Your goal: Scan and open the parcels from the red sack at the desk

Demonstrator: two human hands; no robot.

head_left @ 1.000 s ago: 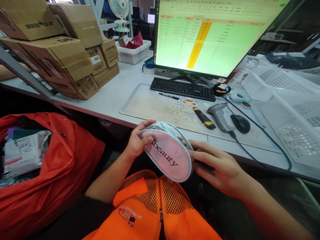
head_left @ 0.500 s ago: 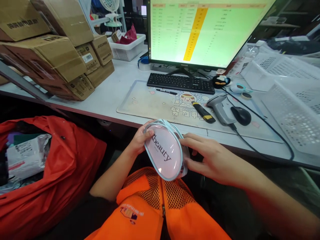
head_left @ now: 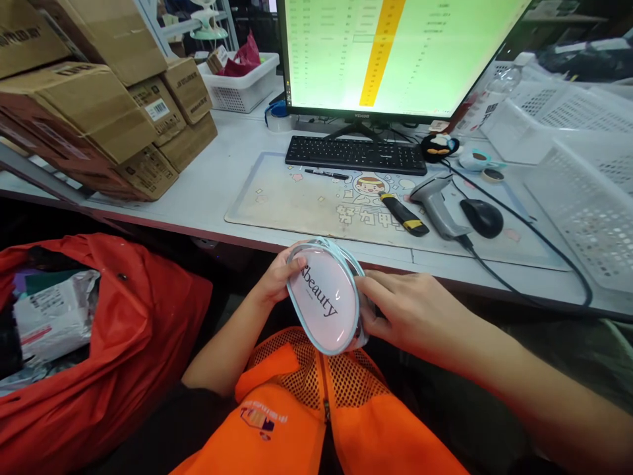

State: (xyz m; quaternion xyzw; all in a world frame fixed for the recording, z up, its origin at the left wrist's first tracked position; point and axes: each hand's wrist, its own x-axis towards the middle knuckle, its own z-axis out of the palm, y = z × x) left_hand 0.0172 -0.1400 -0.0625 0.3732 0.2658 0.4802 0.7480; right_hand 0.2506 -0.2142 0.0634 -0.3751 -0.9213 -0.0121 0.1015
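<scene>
A small oval cosmetic pouch [head_left: 326,303], clear with pale blue edging and the word "beauty" on its front, is held tilted above my lap. My left hand [head_left: 278,276] grips its upper left end, thumb on the front face. At the pouch's right side, my right hand [head_left: 395,303] has its fingers drawn together against the edge. The fingertips are partly hidden behind the pouch, so whether they pinch the zipper or the pouch wall is unclear.
Ahead is a desk with a patterned mat [head_left: 277,198], keyboard [head_left: 353,154], box cutter [head_left: 404,215], barcode scanner [head_left: 440,208] and mouse [head_left: 482,218]. Cardboard boxes [head_left: 89,112] are stacked at left. A red bag [head_left: 163,310] of packages stands lower left; white baskets [head_left: 583,204] are at right.
My right hand's fingers have closed in against the pouch's right edge, where they were more spread before. The pouch and left hand stay nearly in place while the view shifts slightly.
</scene>
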